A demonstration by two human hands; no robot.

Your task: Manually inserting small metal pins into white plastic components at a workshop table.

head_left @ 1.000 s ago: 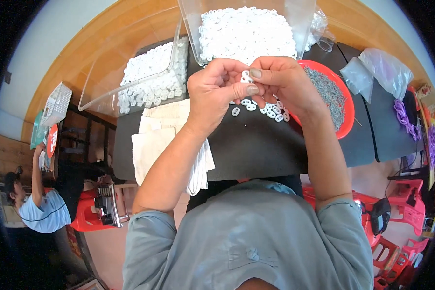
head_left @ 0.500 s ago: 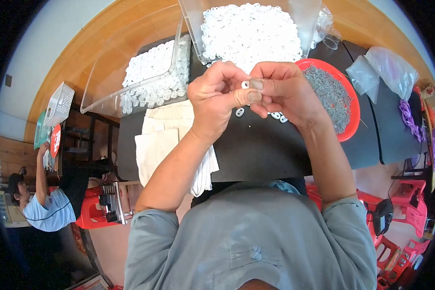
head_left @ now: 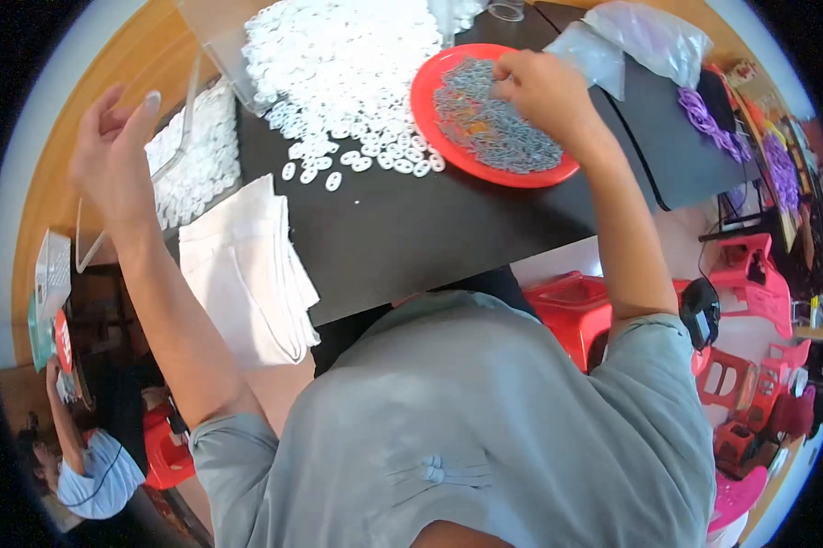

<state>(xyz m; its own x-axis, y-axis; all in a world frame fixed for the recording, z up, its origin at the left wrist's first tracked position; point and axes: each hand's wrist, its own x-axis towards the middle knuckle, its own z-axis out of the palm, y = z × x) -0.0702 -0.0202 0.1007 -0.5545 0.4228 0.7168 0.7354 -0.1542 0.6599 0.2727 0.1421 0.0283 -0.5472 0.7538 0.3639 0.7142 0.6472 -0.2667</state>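
My left hand (head_left: 115,164) is raised at the left beside a clear plastic bin, its thumb and fingers apart and nothing visible in them. That bin holds a heap of small white plastic pieces (head_left: 201,155). Over a red plate (head_left: 517,176) of thin grey nails (head_left: 485,114), my right hand (head_left: 550,99) has its fingers drawn together at the far side of the heap. Whatever is between those fingertips is too small to make out. A large pile of white oval two-holed pieces (head_left: 348,68) spills from a tipped clear bin onto the dark table.
Folded cream cloth (head_left: 242,274) lies at the table's left front edge. Clear plastic bags (head_left: 644,36) and purple cord (head_left: 704,119) are at the back right. Red stools (head_left: 571,310) stand by the table. Another person (head_left: 101,470) works at the far left.
My hands, together around a white oval piece before, have parted. The left moved to the left bin and opened; the right moved over the nails. The white piece no longer shows in them.
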